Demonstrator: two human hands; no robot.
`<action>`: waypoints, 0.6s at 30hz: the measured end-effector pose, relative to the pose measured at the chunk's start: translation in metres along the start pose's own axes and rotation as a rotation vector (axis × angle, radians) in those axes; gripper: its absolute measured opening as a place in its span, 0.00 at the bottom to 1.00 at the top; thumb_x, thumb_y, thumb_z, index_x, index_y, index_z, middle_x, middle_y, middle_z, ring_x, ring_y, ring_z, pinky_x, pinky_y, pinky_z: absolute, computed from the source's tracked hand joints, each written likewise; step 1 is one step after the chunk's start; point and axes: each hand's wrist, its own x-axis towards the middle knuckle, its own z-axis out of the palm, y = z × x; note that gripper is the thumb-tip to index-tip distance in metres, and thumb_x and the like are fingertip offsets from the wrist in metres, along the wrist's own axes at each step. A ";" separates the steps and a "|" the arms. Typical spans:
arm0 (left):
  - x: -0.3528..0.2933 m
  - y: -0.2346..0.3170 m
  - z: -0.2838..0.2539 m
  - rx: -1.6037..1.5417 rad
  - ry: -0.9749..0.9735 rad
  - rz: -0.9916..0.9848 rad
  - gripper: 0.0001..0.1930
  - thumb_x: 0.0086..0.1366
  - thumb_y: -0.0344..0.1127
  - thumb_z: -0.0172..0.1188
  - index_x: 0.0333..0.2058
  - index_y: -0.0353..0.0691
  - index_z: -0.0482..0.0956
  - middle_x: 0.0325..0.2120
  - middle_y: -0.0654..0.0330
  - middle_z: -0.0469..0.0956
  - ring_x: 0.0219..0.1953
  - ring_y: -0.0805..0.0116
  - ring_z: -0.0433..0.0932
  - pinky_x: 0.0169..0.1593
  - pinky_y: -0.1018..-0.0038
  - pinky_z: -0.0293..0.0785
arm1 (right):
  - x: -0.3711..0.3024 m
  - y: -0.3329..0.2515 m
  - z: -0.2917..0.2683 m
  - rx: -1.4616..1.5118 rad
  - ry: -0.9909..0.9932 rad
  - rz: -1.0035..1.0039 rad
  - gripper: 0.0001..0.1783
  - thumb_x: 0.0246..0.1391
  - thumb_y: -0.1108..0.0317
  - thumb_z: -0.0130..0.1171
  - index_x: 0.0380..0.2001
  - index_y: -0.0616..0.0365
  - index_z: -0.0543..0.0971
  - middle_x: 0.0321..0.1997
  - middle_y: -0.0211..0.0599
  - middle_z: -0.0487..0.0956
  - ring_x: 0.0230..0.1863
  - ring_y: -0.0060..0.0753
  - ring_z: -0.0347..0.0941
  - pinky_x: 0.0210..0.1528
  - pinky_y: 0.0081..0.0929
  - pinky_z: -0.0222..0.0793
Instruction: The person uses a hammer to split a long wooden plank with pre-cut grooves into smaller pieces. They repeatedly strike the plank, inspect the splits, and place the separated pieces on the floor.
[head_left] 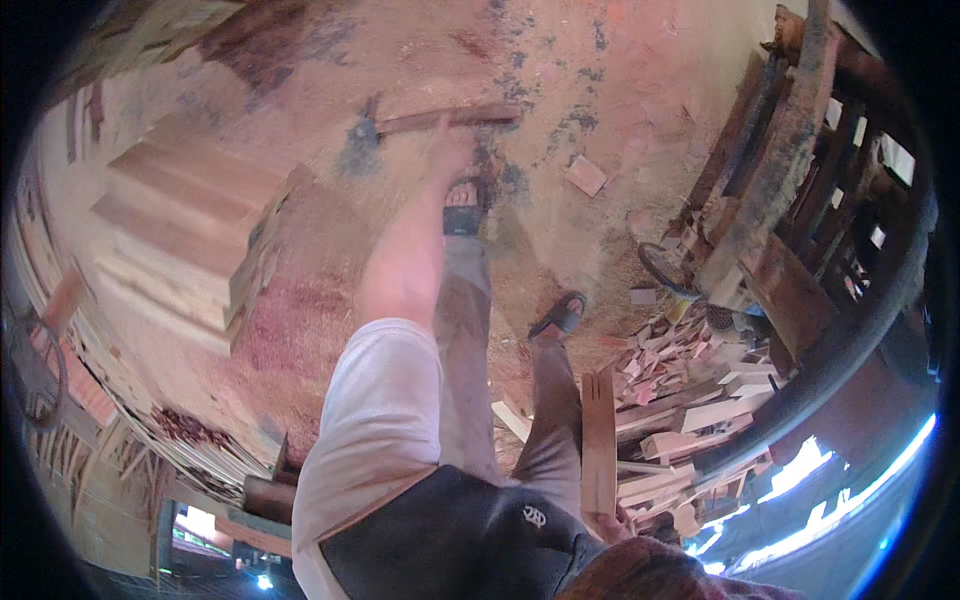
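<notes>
My left arm, in a white sleeve, stretches forward and down over the ground. The left hand (pixel 451 150) is at the wooden handle of a hand tool (pixel 410 123) lying there. That tool has a dark bluish-grey head at its left end; blur hides whether it is a hammer or an axe. Motion smears my left fingers, so their grip on the handle is unclear. Low on the right, my right hand (pixel 624 524) is closed on the lower end of a narrow wooden board (pixel 599 435), which stands upright beside my right leg.
Stacked timber blocks (pixel 185 215) stand to the left. On the right lies a heap of wood offcuts (pixel 690 390) under a heavy timber frame (pixel 775 170). A loose wood piece (pixel 586 175) rests on the dusty ground ahead. My sandalled feet (pixel 560 315) are below me.
</notes>
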 end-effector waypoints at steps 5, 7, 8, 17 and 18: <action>0.091 -0.028 0.024 -0.227 -0.022 -0.330 0.39 0.66 0.48 0.67 0.70 0.38 0.66 0.62 0.40 0.76 0.65 0.45 0.75 0.67 0.57 0.70 | -0.006 -0.011 0.050 0.026 0.084 0.177 0.35 0.54 0.66 0.73 0.64 0.63 0.74 0.52 0.42 0.84 0.49 0.35 0.83 0.52 0.34 0.82; 0.092 -0.036 0.025 -0.073 0.069 -0.163 0.37 0.65 0.50 0.68 0.67 0.37 0.70 0.61 0.40 0.77 0.63 0.44 0.76 0.66 0.57 0.71 | -0.008 -0.016 0.063 0.049 0.065 0.223 0.35 0.55 0.64 0.73 0.64 0.64 0.74 0.52 0.42 0.84 0.50 0.36 0.83 0.52 0.34 0.81; 0.085 -0.040 0.022 0.007 0.082 -0.099 0.36 0.65 0.51 0.68 0.66 0.37 0.73 0.60 0.39 0.78 0.62 0.44 0.77 0.65 0.57 0.71 | -0.010 -0.017 0.066 0.064 0.050 0.231 0.35 0.55 0.63 0.72 0.64 0.64 0.74 0.53 0.43 0.84 0.50 0.36 0.83 0.52 0.34 0.81; -0.085 -0.018 -0.132 -0.045 -0.199 -0.289 0.15 0.58 0.26 0.68 0.44 0.35 0.78 0.34 0.63 0.80 0.35 0.71 0.78 0.34 0.71 0.72 | -0.041 -0.002 0.055 0.323 -0.150 0.188 0.37 0.57 0.54 0.71 0.63 0.66 0.74 0.54 0.44 0.83 0.52 0.36 0.83 0.55 0.35 0.80; -0.114 -0.001 -0.159 -0.135 -0.233 -0.241 0.23 0.56 0.23 0.68 0.52 0.32 0.77 0.35 0.59 0.81 0.33 0.67 0.80 0.37 0.67 0.79 | -0.043 0.002 0.052 0.403 -0.210 0.135 0.38 0.57 0.53 0.70 0.63 0.67 0.74 0.54 0.44 0.83 0.52 0.36 0.83 0.55 0.36 0.79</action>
